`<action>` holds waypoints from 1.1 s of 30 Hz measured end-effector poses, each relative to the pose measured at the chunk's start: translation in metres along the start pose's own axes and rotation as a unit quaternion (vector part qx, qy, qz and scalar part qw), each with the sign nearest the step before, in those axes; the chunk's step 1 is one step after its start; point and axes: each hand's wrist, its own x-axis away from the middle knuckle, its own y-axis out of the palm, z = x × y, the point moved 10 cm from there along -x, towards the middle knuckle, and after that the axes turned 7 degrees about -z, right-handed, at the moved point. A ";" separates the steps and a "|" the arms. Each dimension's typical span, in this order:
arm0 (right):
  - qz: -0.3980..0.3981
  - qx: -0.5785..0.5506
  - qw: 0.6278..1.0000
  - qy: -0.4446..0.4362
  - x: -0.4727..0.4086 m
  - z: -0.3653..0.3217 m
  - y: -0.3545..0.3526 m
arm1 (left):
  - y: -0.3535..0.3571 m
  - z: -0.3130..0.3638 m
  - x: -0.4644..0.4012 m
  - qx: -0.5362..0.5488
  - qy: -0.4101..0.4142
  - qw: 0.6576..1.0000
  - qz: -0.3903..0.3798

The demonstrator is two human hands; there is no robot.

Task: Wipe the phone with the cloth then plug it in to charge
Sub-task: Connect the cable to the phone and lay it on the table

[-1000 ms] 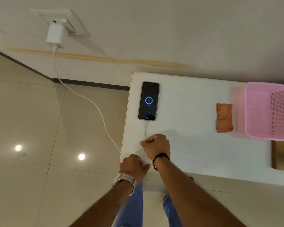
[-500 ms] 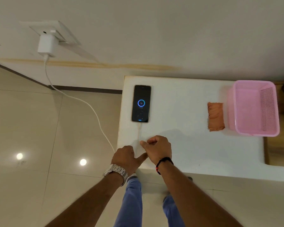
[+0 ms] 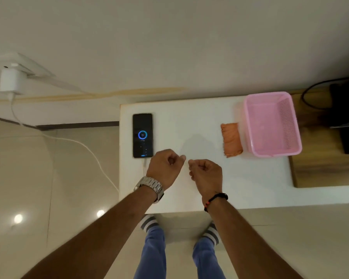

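Observation:
The black phone [image 3: 142, 135] lies face up near the left edge of the white table [image 3: 250, 178], its screen showing a blue charging ring. A white cable [image 3: 93, 152] runs from the phone's near end off the table's left edge and up to the white charger [image 3: 8, 81] in the wall socket. The folded orange cloth [image 3: 231, 139] lies on the table beside the basket. My left hand [image 3: 165, 168] hovers just right of the phone's near end, fingers curled, holding nothing. My right hand [image 3: 207, 176] is beside it, also curled and empty.
A pink plastic basket [image 3: 272, 123] stands at the table's far right corner. Beyond it are a wooden surface [image 3: 320, 170] and a dark object with a black cord [image 3: 343, 109]. Tiled floor [image 3: 48, 198] lies to the left. My legs show below the table's near edge.
Both hands have left the cable near the table's front-left corner, moved up and right over the table, and separated. The view has shifted; phone, cloth and basket stay put.

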 end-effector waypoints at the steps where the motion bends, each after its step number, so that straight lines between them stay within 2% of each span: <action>1: 0.015 -0.019 1.000 0.004 -0.004 -0.001 -0.013 | 0.005 0.013 -0.008 0.001 0.012 1.000 0.000; 8: 0.127 -0.154 0.978 0.069 -0.035 0.009 -0.091 | 0.054 0.100 -0.070 -0.071 0.105 0.992 -0.006; 14: 0.159 -0.210 0.954 0.143 -0.057 0.033 -0.112 | 0.102 0.142 -0.112 -0.182 0.152 0.971 -0.034; 19: 0.150 -0.163 0.962 0.160 -0.077 0.037 -0.122 | 0.128 0.149 -0.133 -0.292 0.142 0.944 -0.060; 22: 0.170 -0.129 0.962 0.168 -0.082 0.033 -0.125 | 0.137 0.151 -0.135 -0.331 0.138 0.932 -0.061; 26: 0.121 -0.107 0.972 0.169 -0.085 0.029 -0.118 | 0.139 0.148 -0.132 -0.306 0.099 0.944 -0.074; 30: 0.062 -0.187 0.967 0.159 -0.067 0.014 -0.109 | 0.114 0.143 -0.121 -0.152 0.038 0.986 -0.051; 33: 0.086 -0.238 0.957 0.141 -0.042 -0.006 -0.118 | 0.097 0.161 -0.106 -0.056 0.036 0.996 -0.051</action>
